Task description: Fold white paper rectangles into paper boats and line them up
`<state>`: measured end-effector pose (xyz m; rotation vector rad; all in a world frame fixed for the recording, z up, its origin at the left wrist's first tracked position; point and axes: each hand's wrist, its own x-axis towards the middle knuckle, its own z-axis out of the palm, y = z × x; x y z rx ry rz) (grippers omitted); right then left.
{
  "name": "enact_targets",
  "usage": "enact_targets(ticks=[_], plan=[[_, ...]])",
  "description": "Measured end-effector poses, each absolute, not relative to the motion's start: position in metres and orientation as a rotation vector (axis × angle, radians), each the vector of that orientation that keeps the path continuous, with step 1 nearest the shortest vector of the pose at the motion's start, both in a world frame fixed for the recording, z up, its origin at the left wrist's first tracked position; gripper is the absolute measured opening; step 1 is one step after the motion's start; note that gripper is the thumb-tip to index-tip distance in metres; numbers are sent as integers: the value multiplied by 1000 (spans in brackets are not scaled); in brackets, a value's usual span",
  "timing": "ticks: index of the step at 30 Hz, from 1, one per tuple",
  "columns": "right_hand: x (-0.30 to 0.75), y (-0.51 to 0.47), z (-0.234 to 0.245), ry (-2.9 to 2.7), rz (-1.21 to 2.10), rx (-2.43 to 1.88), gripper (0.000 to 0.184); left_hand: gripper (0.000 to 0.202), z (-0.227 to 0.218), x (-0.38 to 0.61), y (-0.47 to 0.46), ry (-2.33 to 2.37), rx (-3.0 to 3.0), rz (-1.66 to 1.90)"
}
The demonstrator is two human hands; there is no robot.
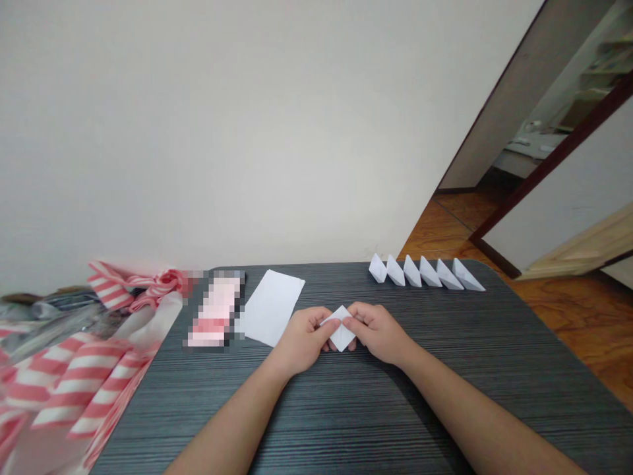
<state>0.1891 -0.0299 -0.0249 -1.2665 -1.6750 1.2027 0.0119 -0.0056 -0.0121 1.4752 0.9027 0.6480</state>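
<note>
A small white folded paper (341, 332), diamond-shaped, is held between both hands over the dark striped table (346, 409). My left hand (302, 338) pinches its left corner with fingers closed. From the other side, my right hand (376, 330) pinches the upper right edge, fingers closed too. Both forearms rest low over the table. A flat white paper sheet (271, 305) lies just left of my hands.
Several folded white paper boats (425, 272) stand in a row at the table's far right edge. A blurred pink object (215, 311) lies left of the sheet. Red-and-white striped cloth and clear plastic (74, 369) pile at the left. An open doorway and wooden floor are to the right.
</note>
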Motion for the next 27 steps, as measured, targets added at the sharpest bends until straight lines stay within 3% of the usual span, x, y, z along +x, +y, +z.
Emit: enact_targets(ticks=[27], plan=[[190,-28,-20,-1498,1307,-1263,26,34,-11,12,-2,902,1408,665]])
